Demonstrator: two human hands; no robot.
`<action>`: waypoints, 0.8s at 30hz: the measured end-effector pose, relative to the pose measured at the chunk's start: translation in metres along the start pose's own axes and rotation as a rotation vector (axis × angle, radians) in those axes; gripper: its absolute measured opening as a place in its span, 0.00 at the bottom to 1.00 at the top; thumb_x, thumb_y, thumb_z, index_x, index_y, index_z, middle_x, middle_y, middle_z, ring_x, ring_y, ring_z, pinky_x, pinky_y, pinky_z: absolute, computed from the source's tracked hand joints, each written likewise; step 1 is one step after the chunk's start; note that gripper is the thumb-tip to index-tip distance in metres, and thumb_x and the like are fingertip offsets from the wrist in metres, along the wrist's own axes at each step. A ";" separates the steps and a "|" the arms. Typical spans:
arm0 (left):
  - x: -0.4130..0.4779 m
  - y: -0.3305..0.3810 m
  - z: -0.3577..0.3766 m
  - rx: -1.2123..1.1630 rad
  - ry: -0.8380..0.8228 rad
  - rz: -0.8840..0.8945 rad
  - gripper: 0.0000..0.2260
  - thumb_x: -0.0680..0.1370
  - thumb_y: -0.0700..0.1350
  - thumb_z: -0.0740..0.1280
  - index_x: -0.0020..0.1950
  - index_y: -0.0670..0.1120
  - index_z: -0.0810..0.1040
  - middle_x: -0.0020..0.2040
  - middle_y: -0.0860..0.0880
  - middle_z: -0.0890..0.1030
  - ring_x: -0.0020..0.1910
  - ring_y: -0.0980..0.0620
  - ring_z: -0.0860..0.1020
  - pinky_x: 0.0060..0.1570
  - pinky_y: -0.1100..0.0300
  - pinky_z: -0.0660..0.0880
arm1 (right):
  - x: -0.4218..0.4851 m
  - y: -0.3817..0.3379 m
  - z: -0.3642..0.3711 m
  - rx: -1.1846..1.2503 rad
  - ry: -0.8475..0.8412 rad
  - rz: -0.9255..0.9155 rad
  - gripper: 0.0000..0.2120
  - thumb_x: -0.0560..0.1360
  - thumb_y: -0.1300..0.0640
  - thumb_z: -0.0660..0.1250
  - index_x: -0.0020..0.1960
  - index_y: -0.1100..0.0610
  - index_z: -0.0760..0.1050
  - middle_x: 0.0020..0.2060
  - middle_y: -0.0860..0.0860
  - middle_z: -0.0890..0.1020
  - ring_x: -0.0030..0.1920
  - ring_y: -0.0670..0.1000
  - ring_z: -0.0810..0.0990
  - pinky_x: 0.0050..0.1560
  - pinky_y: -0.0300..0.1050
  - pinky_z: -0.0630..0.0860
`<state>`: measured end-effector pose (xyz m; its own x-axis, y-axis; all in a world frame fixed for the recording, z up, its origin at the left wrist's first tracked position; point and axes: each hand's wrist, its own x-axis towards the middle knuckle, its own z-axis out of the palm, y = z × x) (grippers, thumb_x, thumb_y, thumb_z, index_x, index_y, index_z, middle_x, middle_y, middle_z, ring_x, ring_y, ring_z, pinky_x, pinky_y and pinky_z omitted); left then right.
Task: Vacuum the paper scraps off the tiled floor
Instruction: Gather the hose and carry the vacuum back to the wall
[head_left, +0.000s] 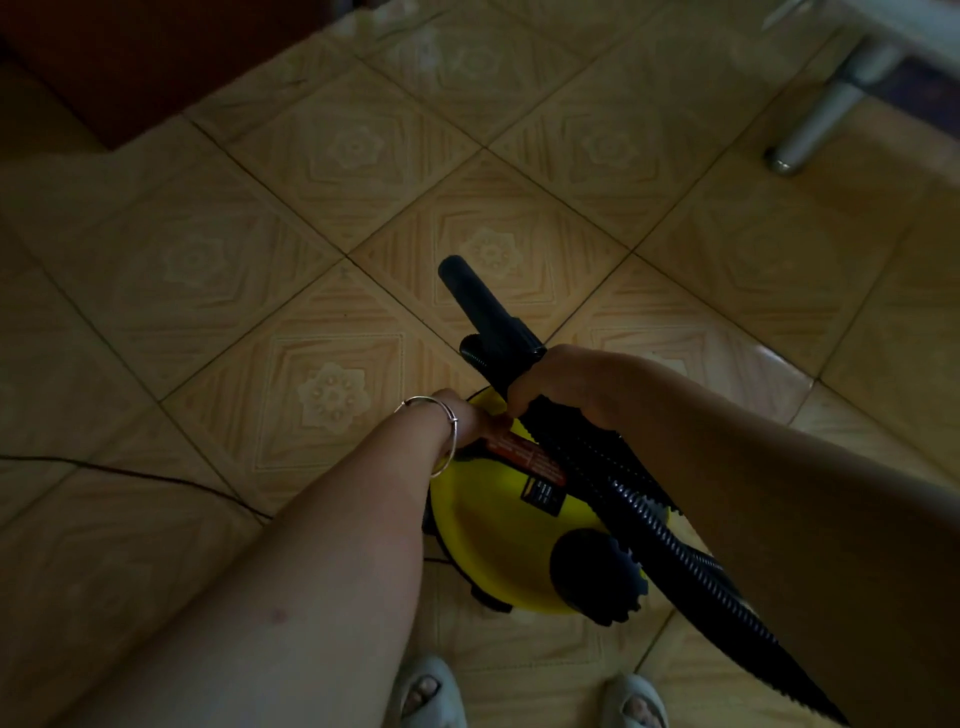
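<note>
My right hand (561, 387) grips the black ribbed vacuum hose (623, 493), its nozzle (483, 312) pointing upper left; whether my left hand (467, 421) grips anything, I cannot tell.

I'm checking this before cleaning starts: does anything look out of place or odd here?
Nothing looks spilled or damaged. One oddity: no paper scraps show on the tiled floor in view. A thin dark cord trails loose across the tiles at left, toward the yellow vacuum.
</note>
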<state>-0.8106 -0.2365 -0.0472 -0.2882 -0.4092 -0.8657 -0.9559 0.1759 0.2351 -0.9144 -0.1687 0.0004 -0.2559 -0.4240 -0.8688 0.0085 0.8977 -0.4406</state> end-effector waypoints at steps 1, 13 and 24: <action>0.001 0.001 0.000 -0.030 0.012 -0.002 0.28 0.78 0.54 0.62 0.70 0.38 0.62 0.61 0.41 0.72 0.64 0.46 0.72 0.51 0.60 0.67 | 0.000 0.000 -0.001 0.000 0.002 -0.002 0.14 0.68 0.67 0.72 0.52 0.66 0.75 0.39 0.59 0.76 0.37 0.57 0.76 0.35 0.44 0.74; -0.034 0.030 0.029 0.718 0.326 0.398 0.16 0.79 0.46 0.60 0.65 0.44 0.70 0.63 0.45 0.72 0.64 0.45 0.69 0.62 0.53 0.65 | -0.004 0.007 -0.023 0.007 0.029 -0.049 0.19 0.68 0.67 0.70 0.58 0.67 0.74 0.41 0.60 0.76 0.37 0.57 0.77 0.33 0.43 0.73; -0.052 0.043 0.064 0.731 -0.018 0.450 0.20 0.82 0.57 0.49 0.68 0.50 0.69 0.64 0.47 0.72 0.68 0.44 0.65 0.70 0.46 0.51 | 0.000 0.018 -0.044 -0.239 -0.047 -0.082 0.24 0.66 0.64 0.74 0.60 0.66 0.74 0.55 0.62 0.77 0.52 0.61 0.77 0.44 0.45 0.74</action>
<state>-0.8329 -0.1503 -0.0209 -0.6241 -0.1488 -0.7671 -0.4727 0.8536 0.2190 -0.9567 -0.1470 0.0019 -0.2014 -0.4966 -0.8443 -0.2407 0.8606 -0.4488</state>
